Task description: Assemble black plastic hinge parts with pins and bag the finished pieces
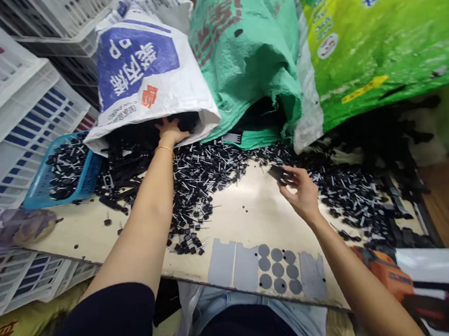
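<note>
Right-hand grip (302,190) pinches a black piece (276,172), long axis pointing up-left.

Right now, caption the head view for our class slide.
Left hand in the mouth of a printed white sack, right hand holding a black part.

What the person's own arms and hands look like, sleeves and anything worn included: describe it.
The left hand and right hand are both ungloved. A thin gold-coloured bangle circles the left wrist; none shows on the right. A dark navy sleeve ends above the left elbow; no right sleeve is in view.
</note>
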A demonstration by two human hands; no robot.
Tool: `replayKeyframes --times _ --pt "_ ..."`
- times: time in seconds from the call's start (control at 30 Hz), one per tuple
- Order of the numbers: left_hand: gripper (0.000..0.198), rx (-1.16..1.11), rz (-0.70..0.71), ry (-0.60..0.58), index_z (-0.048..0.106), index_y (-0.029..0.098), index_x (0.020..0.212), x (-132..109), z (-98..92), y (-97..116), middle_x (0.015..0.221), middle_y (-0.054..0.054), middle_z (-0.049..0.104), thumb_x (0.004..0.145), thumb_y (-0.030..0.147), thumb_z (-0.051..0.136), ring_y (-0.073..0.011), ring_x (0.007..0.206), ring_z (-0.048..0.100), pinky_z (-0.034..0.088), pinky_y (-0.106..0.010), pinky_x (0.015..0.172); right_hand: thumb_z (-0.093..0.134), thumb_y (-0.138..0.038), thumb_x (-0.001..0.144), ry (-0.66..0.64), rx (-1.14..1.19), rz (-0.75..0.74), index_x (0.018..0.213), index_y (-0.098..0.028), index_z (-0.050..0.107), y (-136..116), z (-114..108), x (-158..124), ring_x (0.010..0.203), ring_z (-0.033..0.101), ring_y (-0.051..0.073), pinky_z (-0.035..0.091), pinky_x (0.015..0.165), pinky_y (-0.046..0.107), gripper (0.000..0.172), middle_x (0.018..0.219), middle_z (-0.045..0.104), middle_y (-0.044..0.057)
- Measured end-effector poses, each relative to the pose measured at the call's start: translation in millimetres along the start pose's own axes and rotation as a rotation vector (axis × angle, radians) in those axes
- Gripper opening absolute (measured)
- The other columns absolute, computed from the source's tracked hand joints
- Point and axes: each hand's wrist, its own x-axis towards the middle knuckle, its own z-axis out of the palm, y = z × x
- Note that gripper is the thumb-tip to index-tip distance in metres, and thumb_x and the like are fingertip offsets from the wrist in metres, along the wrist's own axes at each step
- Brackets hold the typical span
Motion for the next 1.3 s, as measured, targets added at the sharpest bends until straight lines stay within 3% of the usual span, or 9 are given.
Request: replayKeyframes --times 0.2,0.43,0.53,0.63,0.8,0.97,1.13,1.23,1.3 --pt "0.059 -0.035 0.013 0.161 0.053 0.017 0.125 -50.1 1.0 -9.4 0.131 -0.016 0.049 0.068 0.031 0.065 -0.0377 0.119 0.050 0.041 -0.049 0.102 0.057 -0.013 0.079 -0.066 0.156 0.008 0.117 -0.025 0.047 2.6 -36.7 -96.0 0.126 0.051 0.022 0.048 0.098 0.042 0.042 0.133 0.053 0.012" --pt "0.044 -0.081 0.119 0.213 0.052 0.018 0.116 -107.8 7.2 -15.1 0.136 -0.012 0.044 0.075 0.026 0.065 -0.0344 0.126 0.043 0.034 -0.048 0.108 0.051 -0.008 0.069 -0.575 -0.164 -0.165 0.102 -0.020 0.054 1.3 -44.7 -151.6 0.126 0.045 0.028 0.045 0.098 0.047 0.036 0.139 0.044 0.013" --pt "0.037 -0.132 0.154 0.224 0.050 0.014 0.112 -120.7 15.2 -14.9 0.151 -0.012 0.027 0.082 0.031 0.063 -0.0340 0.137 0.028 0.023 -0.049 0.115 0.053 -0.018 0.076 -0.353 -0.240 -0.058 0.090 -0.021 0.051 -3.9 -31.8 -157.9 0.105 0.053 0.026 0.047 0.090 0.045 0.014 0.110 0.057 0.012" --pt "0.029 -0.154 0.147 0.280 0.048 0.012 0.114 -137.9 12.8 -6.0 0.154 -0.014 0.021 0.089 0.027 0.053 -0.0319 0.143 0.016 0.015 -0.049 0.118 0.058 -0.033 0.079 -0.106 -0.372 0.189 0.095 -0.020 0.051 -2.9 -13.2 -150.6 0.098 0.053 0.028 0.049 0.081 0.043 0.022 0.101 0.055 0.013" --pt "0.029 -0.156 0.265 0.322 0.049 0.015 0.117 -215.4 8.0 40.7 0.137 -0.013 0.047 0.089 0.019 0.050 -0.0284 0.138 0.031 0.030 -0.049 0.113 0.059 -0.030 0.076 -0.163 -0.338 0.340 0.114 -0.016 0.050 -3.2 -4.9 -141.9 0.102 0.054 0.029 0.046 0.087 0.045 0.042 0.109 0.058 0.014" --pt "0.037 -0.424 0.427 -0.220 0.045 0.022 0.125 -326.8 70.5 82.8 0.100 -0.009 0.067 0.089 0.017 0.053 -0.0243 0.093 0.066 0.054 -0.042 0.083 0.052 -0.025 0.082 -0.432 -0.248 0.167 0.120 -0.020 0.054 -20.9 -29.6 -166.0 0.104 0.056 0.027 0.044 0.089 0.044 0.038 0.115 0.062 0.011" --pt "0.036 -0.501 0.495 -0.103 0.048 0.018 0.123 -388.9 132.5 87.3 0.132 -0.013 0.054 0.088 0.012 0.050 -0.0252 0.137 0.036 0.037 -0.044 0.109 0.041 -0.002 0.073 -0.700 -0.329 -0.072 0.114 -0.027 0.063 -23.6 -50.7 -177.1 0.120 0.050 0.027 0.025 0.105 0.057 0.053 0.123 0.063 0.005" --pt "0.039 -0.486 0.494 -0.049 0.047 0.016 0.124 -394.8 136.7 87.7 0.135 -0.015 0.051 0.087 0.019 0.056 -0.0273 0.135 0.036 0.034 -0.045 0.110 0.043 -0.008 0.076 -0.531 -0.400 0.004 0.101 -0.022 0.066 -21.3 -58.6 -178.7 0.118 0.052 0.028 0.034 0.101 0.051 0.037 0.122 0.062 0.009" --pt "0.039 -0.451 0.484 -0.033 0.050 0.016 0.122 -389.8 131.3 90.5 0.127 -0.014 0.055 0.085 0.026 0.060 -0.0281 0.125 0.045 0.038 -0.045 0.104 0.044 -0.023 0.084 -0.321 -0.519 0.265 0.088 -0.018 0.064 -22.2 -59.7 -181.1 0.098 0.060 0.029 0.045 0.086 0.046 0.021 0.100 0.067 0.014"
